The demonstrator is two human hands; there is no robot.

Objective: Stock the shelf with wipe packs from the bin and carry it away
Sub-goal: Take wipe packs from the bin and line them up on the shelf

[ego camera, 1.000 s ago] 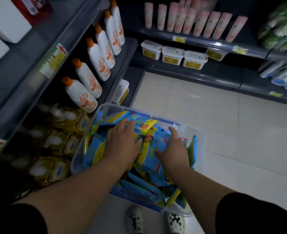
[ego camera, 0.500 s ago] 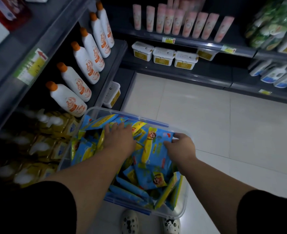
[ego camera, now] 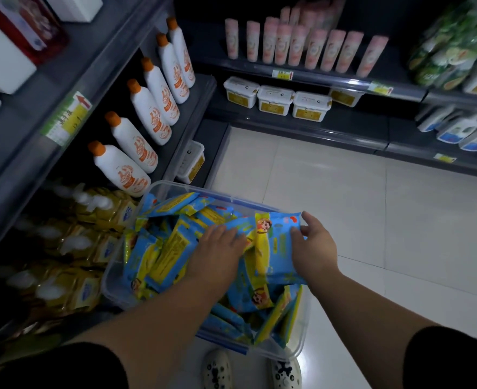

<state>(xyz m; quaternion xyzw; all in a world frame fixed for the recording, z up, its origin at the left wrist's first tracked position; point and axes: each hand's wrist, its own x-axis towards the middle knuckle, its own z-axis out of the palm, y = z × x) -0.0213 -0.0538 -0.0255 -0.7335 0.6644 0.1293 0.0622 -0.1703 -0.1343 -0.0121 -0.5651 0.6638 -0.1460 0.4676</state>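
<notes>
A clear plastic bin [ego camera: 301,332] stands on the floor against the left shelf, full of several blue and yellow wipe packs [ego camera: 161,254]. My right hand [ego camera: 314,248] grips one blue wipe pack [ego camera: 276,242] by its right edge and holds it a little above the pile. My left hand [ego camera: 217,256] lies flat on the packs in the middle of the bin, its fingertips touching the lifted pack's left side. The low shelf [ego camera: 71,276] left of the bin holds yellow packs.
White bottles with orange caps [ego camera: 136,147] line the shelf above the bin. White tubs [ego camera: 273,99] and pink tubes [ego camera: 296,46] fill the far shelves. Pale floor tiles [ego camera: 343,192] stretch to the right. My two shoes [ego camera: 251,369] stand just behind the bin.
My right hand has closed on a blue pack and raised it from the pile. My left hand slid right toward that pack. The view has tilted slightly.
</notes>
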